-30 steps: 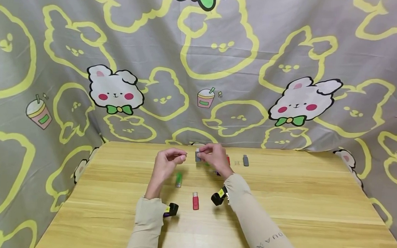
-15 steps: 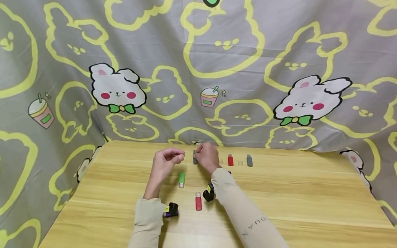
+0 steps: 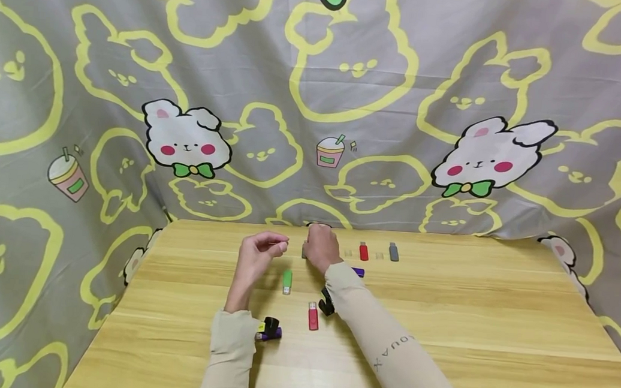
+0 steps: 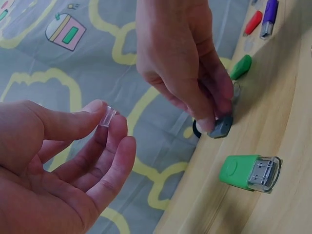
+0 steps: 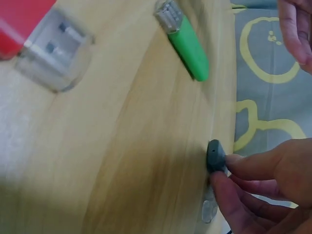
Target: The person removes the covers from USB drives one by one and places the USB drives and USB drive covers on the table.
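Observation:
My left hand [image 3: 256, 262] is raised over the table; in the left wrist view its thumb and forefinger pinch a small clear cap [image 4: 107, 117]. With thumb and fingers my right hand [image 3: 322, 248] holds a dark grey USB stick [image 5: 215, 156] at the table's back edge, seen from its end in the right wrist view. Beside that stick lies a loose clear cap [image 5: 208, 211]. A green USB stick [image 3: 287, 281] with its clear cap on lies between the hands, nearer the front.
A capped red stick [image 3: 313, 317] lies centrally, and a purple stick [image 3: 272, 334] is by my left wrist. Farther back are a second purple stick [image 3: 358, 272], an uncapped red one [image 3: 363, 251], a grey one [image 3: 394, 252] and clear caps [image 3: 379, 255]. A patterned curtain [image 3: 375, 114] hangs behind.
My right hand has shifted left along the back row, bringing the dark grey stick down to the table, and now covers most of it. My left hand has stayed nearly still.

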Demonstrator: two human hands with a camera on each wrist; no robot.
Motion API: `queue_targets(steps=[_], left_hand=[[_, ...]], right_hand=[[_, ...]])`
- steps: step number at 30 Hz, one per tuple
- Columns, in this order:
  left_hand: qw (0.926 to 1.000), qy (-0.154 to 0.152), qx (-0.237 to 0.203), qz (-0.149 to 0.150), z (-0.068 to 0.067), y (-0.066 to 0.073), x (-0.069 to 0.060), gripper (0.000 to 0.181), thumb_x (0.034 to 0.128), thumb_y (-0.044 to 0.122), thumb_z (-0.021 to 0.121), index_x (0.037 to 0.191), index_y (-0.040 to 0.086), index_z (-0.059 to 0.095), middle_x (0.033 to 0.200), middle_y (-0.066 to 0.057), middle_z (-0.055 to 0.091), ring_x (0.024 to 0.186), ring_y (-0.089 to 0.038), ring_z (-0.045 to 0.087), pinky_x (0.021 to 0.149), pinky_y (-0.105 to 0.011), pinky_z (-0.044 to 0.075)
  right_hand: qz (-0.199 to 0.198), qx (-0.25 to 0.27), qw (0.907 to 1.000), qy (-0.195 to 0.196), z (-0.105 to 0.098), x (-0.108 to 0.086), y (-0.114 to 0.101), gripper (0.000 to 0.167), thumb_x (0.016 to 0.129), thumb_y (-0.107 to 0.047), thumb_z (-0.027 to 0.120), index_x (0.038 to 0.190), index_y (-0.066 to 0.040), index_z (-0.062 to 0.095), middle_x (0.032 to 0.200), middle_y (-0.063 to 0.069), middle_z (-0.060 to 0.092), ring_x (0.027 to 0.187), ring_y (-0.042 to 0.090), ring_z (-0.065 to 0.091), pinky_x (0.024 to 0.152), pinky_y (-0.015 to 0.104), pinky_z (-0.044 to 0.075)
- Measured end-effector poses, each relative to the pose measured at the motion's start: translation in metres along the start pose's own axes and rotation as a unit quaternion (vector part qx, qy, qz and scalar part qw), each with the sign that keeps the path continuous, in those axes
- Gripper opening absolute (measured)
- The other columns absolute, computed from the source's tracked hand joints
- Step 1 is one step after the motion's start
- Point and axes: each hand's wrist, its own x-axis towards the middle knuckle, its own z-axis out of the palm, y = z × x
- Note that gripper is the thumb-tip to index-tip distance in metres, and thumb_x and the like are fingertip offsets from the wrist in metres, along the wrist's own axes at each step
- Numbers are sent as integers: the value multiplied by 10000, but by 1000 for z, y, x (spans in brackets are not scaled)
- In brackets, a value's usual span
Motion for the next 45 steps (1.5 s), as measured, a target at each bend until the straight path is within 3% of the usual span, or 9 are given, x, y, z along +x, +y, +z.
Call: queue_targets(steps=[8, 12, 15, 21, 25, 34, 39, 45], left_hand=[[9995, -24, 19, -324, 0, 1, -1, 159, 908, -106, 704, 1059, -154, 708, 1047, -308, 709, 914, -461, 680, 791, -300, 599], [9991, 3, 10, -421, 3, -23, 8, 155, 918, -70, 716, 1066, -112, 732, 1063, -265, 722, 930, -427, 693, 816, -332, 609], [9992, 8, -45, -406, 5, -40, 14, 140, 921, -49, 725, 1056, -73, 759, 1053, -224, 736, 888, -324, 714, 788, -294, 611], [9994, -4, -63, -346, 9, -42, 13, 131, 924, -54, 720, 1045, -74, 765, 1030, -216, 743, 840, -204, 710, 756, -251, 608], [9994, -19, 75, -331, 11, -45, 14, 130, 927, -59, 711, 1043, -65, 770, 1050, -225, 742, 865, -239, 715, 755, -265, 609], [9990, -107, 247, -360, 18, -48, 14, 138, 945, -56, 687, 1052, -54, 774, 1069, -224, 742, 952, -438, 688, 807, -433, 613], [9973, -110, 560, -461, 18, -50, 15, 135, 946, -49, 689, 1043, -39, 783, 1046, -219, 748, 906, -450, 690, 796, -456, 611], [9925, -320, 1039, -565, 20, -56, 27, 135, 951, -22, 692, 1032, -6, 799, 993, -175, 761, 851, -375, 705, 745, -413, 600]], right_hand=[[58, 617, 9980, 130, -21, -6, 4, 393, 894, -26, 766, 596, -110, 524, 553, -32, 443, 572, 145, 452, 587, 304, 414], [77, 1058, 9935, 404, -42, -15, 7, 167, 899, -64, 771, 756, -64, 685, 697, 16, 656, 702, 176, 635, 713, 355, 547], [111, 1444, 9879, 547, -55, -29, 12, 62, 918, -100, 761, 896, -48, 735, 822, 48, 722, 781, 207, 699, 758, 383, 584], [168, 2142, 9738, 748, -70, -58, 25, 78, 934, -85, 749, 977, -20, 742, 872, 70, 723, 811, 232, 711, 765, 382, 605], [192, 2220, 9707, 904, -74, -73, 36, 83, 930, -72, 756, 994, -19, 746, 891, 70, 734, 827, 221, 707, 760, 375, 604], [358, 2345, 9654, 1079, -84, -89, 52, 70, 915, -45, 761, 984, -41, 756, 878, 68, 736, 828, 222, 675, 751, 307, 542], [378, 2385, 9641, 1101, -84, -90, 58, 80, 921, -46, 754, 999, -31, 758, 913, 89, 748, 859, 257, 706, 795, 375, 589], [424, 2449, 9622, 1111, -81, -89, 65, 101, 904, -7, 758, 1004, 4, 750, 940, 119, 748, 875, 288, 717, 797, 401, 604]])
